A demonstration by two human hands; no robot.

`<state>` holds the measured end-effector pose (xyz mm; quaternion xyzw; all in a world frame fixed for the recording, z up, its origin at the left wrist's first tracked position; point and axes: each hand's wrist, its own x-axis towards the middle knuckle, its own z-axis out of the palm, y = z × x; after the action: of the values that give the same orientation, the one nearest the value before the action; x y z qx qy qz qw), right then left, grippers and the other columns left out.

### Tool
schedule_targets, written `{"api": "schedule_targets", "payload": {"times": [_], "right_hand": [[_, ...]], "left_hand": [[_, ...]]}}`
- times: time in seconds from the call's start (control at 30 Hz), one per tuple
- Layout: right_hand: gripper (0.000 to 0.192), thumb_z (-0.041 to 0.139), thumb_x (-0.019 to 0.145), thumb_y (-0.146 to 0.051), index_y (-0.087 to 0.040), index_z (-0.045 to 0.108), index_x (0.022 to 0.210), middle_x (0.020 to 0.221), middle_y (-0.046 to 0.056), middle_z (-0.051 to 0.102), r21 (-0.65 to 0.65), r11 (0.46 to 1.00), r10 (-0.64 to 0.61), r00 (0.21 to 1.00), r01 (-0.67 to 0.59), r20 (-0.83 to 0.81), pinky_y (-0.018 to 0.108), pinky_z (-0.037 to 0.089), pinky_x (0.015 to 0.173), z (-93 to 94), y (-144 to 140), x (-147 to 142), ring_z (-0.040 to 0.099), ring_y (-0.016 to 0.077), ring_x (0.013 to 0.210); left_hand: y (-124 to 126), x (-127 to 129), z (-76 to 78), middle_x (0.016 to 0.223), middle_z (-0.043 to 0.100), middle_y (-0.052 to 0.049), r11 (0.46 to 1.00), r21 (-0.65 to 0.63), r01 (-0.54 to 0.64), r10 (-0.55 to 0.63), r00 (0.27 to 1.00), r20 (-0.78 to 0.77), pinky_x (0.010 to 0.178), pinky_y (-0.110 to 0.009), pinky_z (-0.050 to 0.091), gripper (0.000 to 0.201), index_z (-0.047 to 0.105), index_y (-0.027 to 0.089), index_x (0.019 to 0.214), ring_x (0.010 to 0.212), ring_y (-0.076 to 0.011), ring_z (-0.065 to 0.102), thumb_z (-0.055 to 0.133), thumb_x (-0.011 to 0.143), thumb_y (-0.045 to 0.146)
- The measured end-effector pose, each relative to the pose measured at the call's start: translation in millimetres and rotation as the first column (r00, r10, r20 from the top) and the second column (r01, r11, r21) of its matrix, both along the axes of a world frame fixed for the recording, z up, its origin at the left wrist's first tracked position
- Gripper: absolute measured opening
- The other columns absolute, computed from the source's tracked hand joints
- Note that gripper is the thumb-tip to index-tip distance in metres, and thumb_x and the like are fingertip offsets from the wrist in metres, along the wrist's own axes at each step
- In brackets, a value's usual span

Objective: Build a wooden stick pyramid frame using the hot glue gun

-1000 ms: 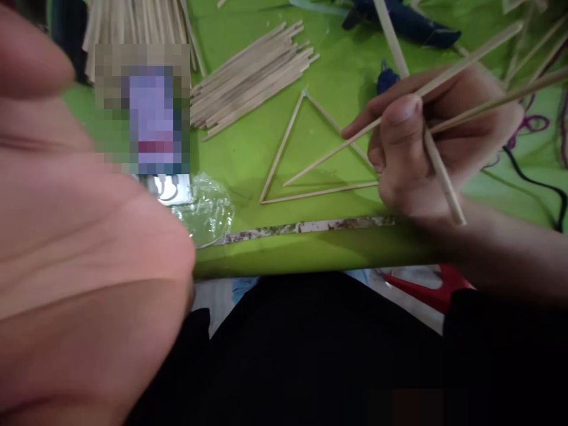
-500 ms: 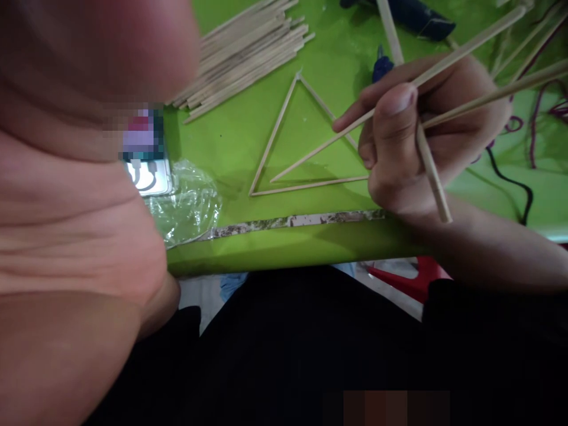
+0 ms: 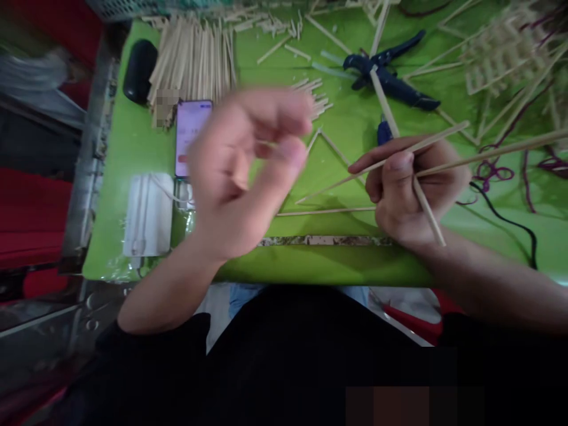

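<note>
Several thin sticks (image 3: 444,155) gripped in the right hand (image 3: 410,186) beside a stick triangle (image 3: 331,210), left hand (image 3: 239,177) raised, blurred, fingers loosely curled, nothing held, green table (image 3: 355,266).

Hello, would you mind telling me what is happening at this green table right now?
A person sits at a green table working with thin wooden sticks. The right hand grips several long sticks, one tip reaching over a stick triangle lying flat on the table. The left hand is raised above the table, blurred, fingers curled, holding nothing visible. A phone, stick piles and blue cutters lie farther back.
</note>
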<state>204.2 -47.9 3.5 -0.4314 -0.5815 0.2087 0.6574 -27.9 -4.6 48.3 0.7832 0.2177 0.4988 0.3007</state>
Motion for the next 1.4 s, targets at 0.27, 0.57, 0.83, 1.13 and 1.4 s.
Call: {"api": "schedule_targets", "payload": {"times": [0.27,0.57,0.83,1.13,1.4], "right_hand": [[0.036,0.067,0.108,-0.054,-0.023,0.078,0.095,0.077,0.003,0.074,-0.054,0.996,0.072,0.993,-0.068,0.091,0.028,0.044,0.049,0.9,9,-7,0.057,0.0117,0.055],[0.025,0.075,0.104,-0.045,-0.025,0.077,0.119,0.077,-0.001,0.065,-0.154,0.956,0.27,0.955,-0.25,0.126,0.027,0.047,0.051,-7.9,19,3,0.057,0.0118,0.058],[0.016,0.07,0.107,-0.028,-0.024,0.08,0.094,0.076,0.0,0.073,-0.078,0.985,0.169,0.947,-0.153,0.275,0.028,0.05,0.057,-6.4,12,15,0.064,0.013,0.063],[0.029,0.071,0.107,-0.046,-0.023,0.081,0.093,0.08,0.005,0.077,0.131,0.991,-0.005,0.948,-0.038,0.317,0.033,0.05,0.059,-22.5,35,37,0.069,0.0168,0.065],[0.022,0.072,0.106,-0.042,-0.027,0.08,0.121,0.086,0.002,0.073,-0.089,0.979,0.191,0.976,-0.182,0.108,0.029,0.044,0.047,-19.5,28,27,0.057,0.0122,0.055]], "left_hand": [[1,31,-38.5,0.108,0.082,-0.003,1.0,0.013,-0.017,0.02,0.97,-0.242,0.082,-0.03,0.067,0.045,0.06,0.022,0.143,0.093,-0.0154,0.08,0.075,0.103,0.036],[8,32,-56.1,0.093,0.083,-0.002,1.0,-0.015,0.02,-0.023,0.969,-0.245,0.064,-0.026,0.058,0.054,0.043,0.024,0.165,0.071,-0.0145,0.077,0.056,0.113,0.035],[14,33,-65.3,0.086,0.083,-0.001,0.993,0.108,0.039,-0.013,0.972,-0.233,0.064,-0.027,0.055,0.054,0.045,0.025,0.165,0.066,-0.0144,0.073,0.054,0.113,0.031],[13,35,-56.1,0.098,0.086,-0.006,0.994,-0.103,0.044,-0.046,0.999,-0.016,0.073,-0.023,0.066,0.026,0.074,0.017,0.126,0.084,-0.0131,0.082,0.06,0.112,0.033],[13,34,-54.7,0.118,0.082,-0.011,0.936,-0.331,0.121,-0.074,0.986,0.151,0.077,-0.023,0.071,0.03,0.066,0.016,0.123,0.085,-0.0115,0.083,0.062,0.111,0.043]]}}
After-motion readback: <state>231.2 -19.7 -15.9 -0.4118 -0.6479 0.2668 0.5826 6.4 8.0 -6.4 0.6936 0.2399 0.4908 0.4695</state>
